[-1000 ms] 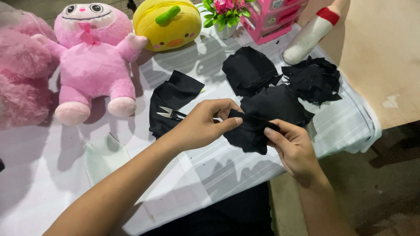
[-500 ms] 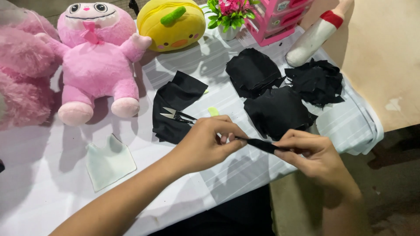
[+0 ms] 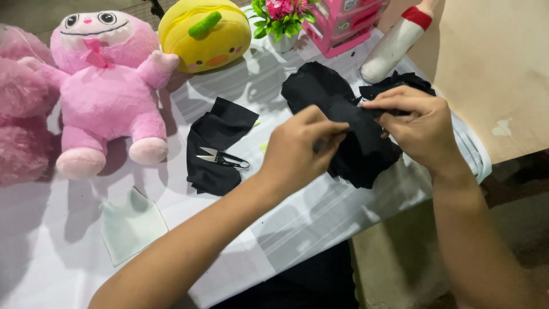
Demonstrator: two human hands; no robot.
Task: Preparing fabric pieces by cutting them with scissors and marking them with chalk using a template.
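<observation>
Both hands pinch the same black fabric piece (image 3: 359, 150) above the white tablecloth (image 3: 297, 229). The left hand (image 3: 297, 154) grips its near edge between thumb and fingertips; the right hand (image 3: 420, 129) clamps the far side, fingers curled over the cloth. Beneath and behind lies a pile of more black fabric scraps (image 3: 314, 88). To the left, small thread snips (image 3: 222, 158) rest on another black cloth (image 3: 217, 143). A pale cut fabric shape (image 3: 131, 226) lies nearer. Beyond sit a pink plush toy (image 3: 106, 86), a yellow plush (image 3: 203, 34) and potted flowers (image 3: 280, 17).
</observation>
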